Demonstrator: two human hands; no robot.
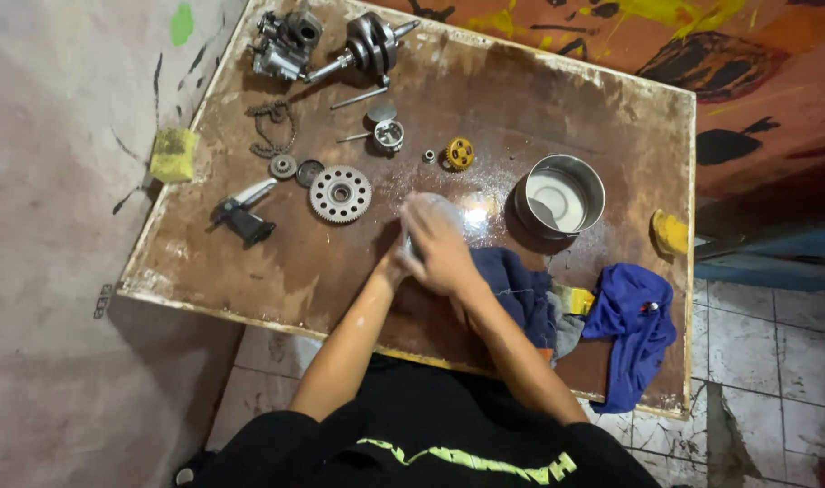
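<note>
I am holding a rounded, pale grey metal part (428, 210) just above the middle of the bench (557, 99), and both hands are wrapping around it. My right hand (444, 255) is lying over the top of it with the fingers curled down, so most of the part is hiding under my palm; my left hand (396, 262) is cupping it from below and from the left, though I cannot tell how tightly those fingers are closing. Only a smooth, dull, domed edge is showing past my knuckles, blurred and slightly shiny, as if wet or oily.

I am keeping it low over the bench, probably so that drips are landing on the wood. A dark blue rag (519, 291) is lying just under my right wrist, close enough to grab, and a brighter blue cloth (634, 321) is sitting at the lower right corner. A round metal tin (562, 195) holding pale liquid is standing to the right of my hands, near them.

The other parts are lying well apart in the upper left of the frame: a large toothed gear (340, 193), a small brass-coloured gear (459, 154), a chain (272, 129), a crankshaft (365, 45) and a piston (387, 134), spread out so each one stays findable.
</note>
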